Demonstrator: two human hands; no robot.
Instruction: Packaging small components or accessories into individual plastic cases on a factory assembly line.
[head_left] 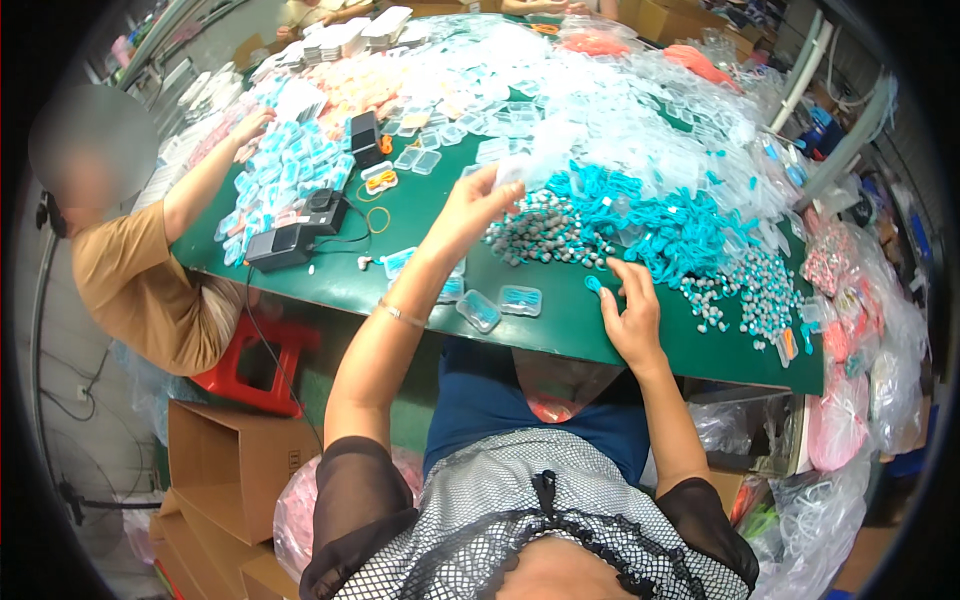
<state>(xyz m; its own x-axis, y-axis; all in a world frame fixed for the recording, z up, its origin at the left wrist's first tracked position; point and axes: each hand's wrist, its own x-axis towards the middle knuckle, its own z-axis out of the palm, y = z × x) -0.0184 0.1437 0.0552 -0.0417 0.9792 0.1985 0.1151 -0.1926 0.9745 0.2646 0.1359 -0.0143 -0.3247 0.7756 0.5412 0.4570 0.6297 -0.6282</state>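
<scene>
My left hand (474,208) is at the near edge of a heap of clear plastic cases (600,120), its fingers closed on a translucent case (513,171). My right hand (633,312) hovers over the front of the green table, thumb and fingers apart. At its thumb tip is a small teal cord bundle (593,284). Just beyond lie a tangle of teal cords (660,225) and many small grey-and-teal tips (550,230). Between my arms, two closed cases with teal contents, a left case (479,311) and a right case (521,300), lie near the table edge.
On the left, a co-worker's arm (205,185) reaches over a pile of filled teal cases (290,160). Black box-shaped devices (280,246) with cables stand nearby. A red stool (262,355) and cardboard boxes (225,465) are below left. Plastic bags (840,420) crowd the right side.
</scene>
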